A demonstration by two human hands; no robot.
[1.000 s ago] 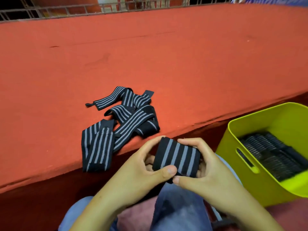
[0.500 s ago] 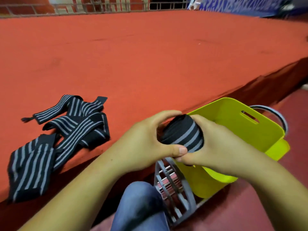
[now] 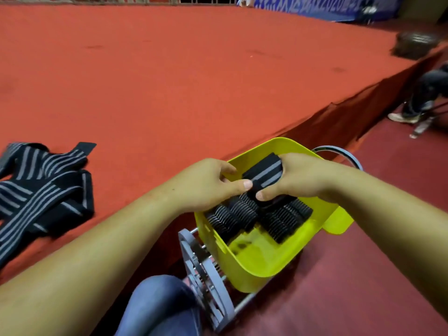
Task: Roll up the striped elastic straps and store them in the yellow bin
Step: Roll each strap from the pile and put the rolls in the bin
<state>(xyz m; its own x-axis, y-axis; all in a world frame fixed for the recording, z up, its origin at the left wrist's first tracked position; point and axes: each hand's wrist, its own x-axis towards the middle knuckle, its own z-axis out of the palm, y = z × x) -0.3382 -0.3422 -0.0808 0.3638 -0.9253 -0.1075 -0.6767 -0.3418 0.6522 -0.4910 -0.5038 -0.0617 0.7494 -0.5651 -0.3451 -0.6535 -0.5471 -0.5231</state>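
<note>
Between left hand (image 3: 206, 185) and right hand (image 3: 300, 180) (above bin (image 3: 254, 265)) sits the roll (image 3: 264, 172).

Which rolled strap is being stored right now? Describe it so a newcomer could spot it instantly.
Find the yellow bin at lower centre, beside the edge of the red platform. Over its opening, the left hand and right hand grip one rolled strap between them. Unlike the rolls packed in the bin below, it is held up, its grey stripes facing the camera.
</note>
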